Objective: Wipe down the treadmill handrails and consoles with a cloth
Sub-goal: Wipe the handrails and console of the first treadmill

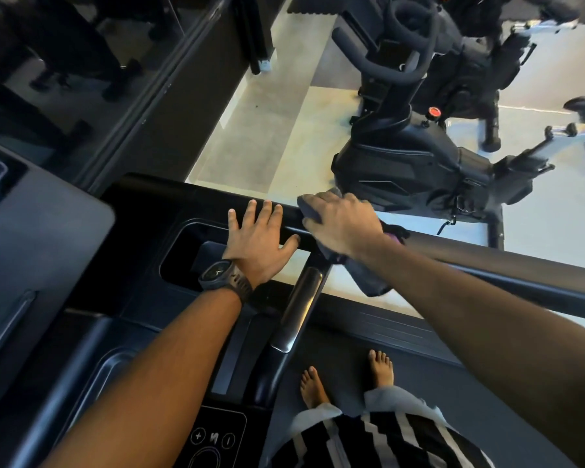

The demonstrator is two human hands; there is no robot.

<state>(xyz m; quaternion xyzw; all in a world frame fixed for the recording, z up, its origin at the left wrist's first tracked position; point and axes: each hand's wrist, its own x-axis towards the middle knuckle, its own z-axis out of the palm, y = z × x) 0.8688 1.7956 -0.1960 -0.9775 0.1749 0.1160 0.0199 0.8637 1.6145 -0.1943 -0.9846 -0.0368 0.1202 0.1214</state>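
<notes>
Seen from above, looking down over a treadmill. Right hand [340, 222] closed in a grip over a dark grey cloth [368, 276], pressing it onto the black side handrail [487, 251]; fingers curled round the rail's far side, cloth bunched under the palm and hanging loose below the wrist, a fold peeking out past the fingertips. Just beside that grip, toward the console, left hand [259, 243] laid flat with fingers spread, holding nothing, palm down where the handrail meets the console's edge; a dark wristwatch [225, 275] on that wrist. Beneath the left palm, a recessed console tray [190, 251], dark inside. Below both grips, a short silver-topped grip bar [299, 312] running back toward the body. Nearer the body, a control panel [213, 437] with round plus and minus buttons. Under the right forearm, the black treadmill belt [379, 339], with two bare feet [380, 366] standing on it, grey trouser cuffs and a black-and-white striped shirt [385, 440] at the frame's lower edge. Beyond the right grip, past the rail, a black exercise bike [409, 157] with a red knob, standing on a pale floor [260, 136]. Far beyond the left hand, a dark mirrored wall [65, 62].
</notes>
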